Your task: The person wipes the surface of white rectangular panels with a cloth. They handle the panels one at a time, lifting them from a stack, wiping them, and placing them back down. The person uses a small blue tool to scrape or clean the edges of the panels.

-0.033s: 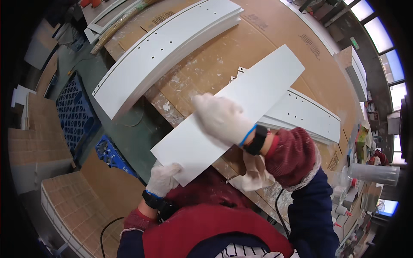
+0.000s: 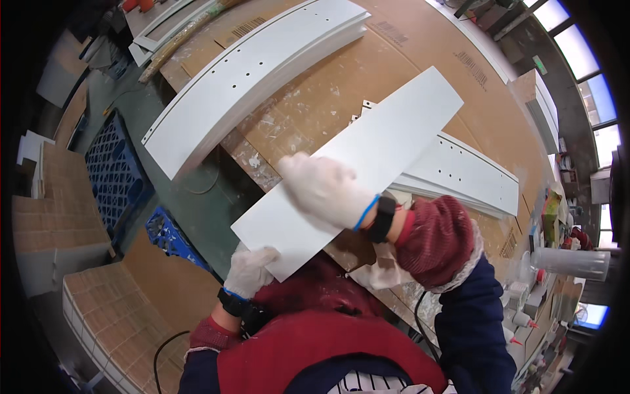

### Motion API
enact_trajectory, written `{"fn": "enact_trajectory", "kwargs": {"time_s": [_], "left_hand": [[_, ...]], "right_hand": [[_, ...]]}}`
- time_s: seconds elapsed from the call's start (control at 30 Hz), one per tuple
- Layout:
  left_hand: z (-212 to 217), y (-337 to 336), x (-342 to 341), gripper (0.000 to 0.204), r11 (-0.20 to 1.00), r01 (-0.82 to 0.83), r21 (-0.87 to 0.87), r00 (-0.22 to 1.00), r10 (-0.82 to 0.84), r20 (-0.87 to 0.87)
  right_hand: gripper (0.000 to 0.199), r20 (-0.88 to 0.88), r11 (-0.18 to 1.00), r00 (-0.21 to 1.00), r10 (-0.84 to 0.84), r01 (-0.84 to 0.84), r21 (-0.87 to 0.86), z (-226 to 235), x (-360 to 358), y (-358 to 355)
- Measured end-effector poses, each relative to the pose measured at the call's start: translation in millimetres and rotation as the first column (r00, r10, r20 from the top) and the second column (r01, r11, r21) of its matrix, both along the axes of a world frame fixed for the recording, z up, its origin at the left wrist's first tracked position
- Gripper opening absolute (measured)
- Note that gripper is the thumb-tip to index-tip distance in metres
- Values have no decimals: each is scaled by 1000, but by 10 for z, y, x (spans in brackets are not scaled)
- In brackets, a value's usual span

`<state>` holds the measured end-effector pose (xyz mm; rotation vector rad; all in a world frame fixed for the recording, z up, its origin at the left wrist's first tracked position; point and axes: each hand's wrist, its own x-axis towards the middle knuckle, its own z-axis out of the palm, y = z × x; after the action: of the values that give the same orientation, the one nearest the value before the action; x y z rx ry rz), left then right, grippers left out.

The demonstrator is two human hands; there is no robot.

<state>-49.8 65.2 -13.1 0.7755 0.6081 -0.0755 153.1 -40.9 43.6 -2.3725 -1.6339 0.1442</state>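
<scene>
White panel [image 2: 367, 154] slants from near-left to far-right (long axis diagonal), left hand [image 2: 249, 270] gripping its near end, right hand [image 2: 326, 190] pressing flat.

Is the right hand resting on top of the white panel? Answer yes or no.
Yes, the gloved right hand lies flat on the white panel.

The workbench [image 2: 394, 59] is topped with brown cardboard sheets, pretty beat up — white paint or filler splatters all over, thickest near the front edge. Lying on it: a stack of long white panels with drilled holes [image 2: 256, 72] running diagonally across the upper left, its end hanging out past the bench edge, and another stack of white drilled panels [image 2: 466, 174] over on the right. A flat white board [image 2: 367, 157] sits across the middle, partly over that right stack — its near end sticks out past the bench.
</scene>
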Motion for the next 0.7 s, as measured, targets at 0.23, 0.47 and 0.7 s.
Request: {"fn": "enact_trajectory", "kwargs": {"time_s": [0.23,0.47,0.7], "left_hand": [[-427,128,-68,48,418,-97,903,839,-454,301],[-127,-66,71,57,914,-41,-403,848,245,470],[-70,-113,65,88,797,-121,-592,903,336,267]], "right_hand": [[20,-177,835,893,414,-295,464,85,-534,108],[18,222,768,760,-611,637,-67,26,845,-1146],[6,326,983,936,-136,168,-72,-9,-430,-563]]}}
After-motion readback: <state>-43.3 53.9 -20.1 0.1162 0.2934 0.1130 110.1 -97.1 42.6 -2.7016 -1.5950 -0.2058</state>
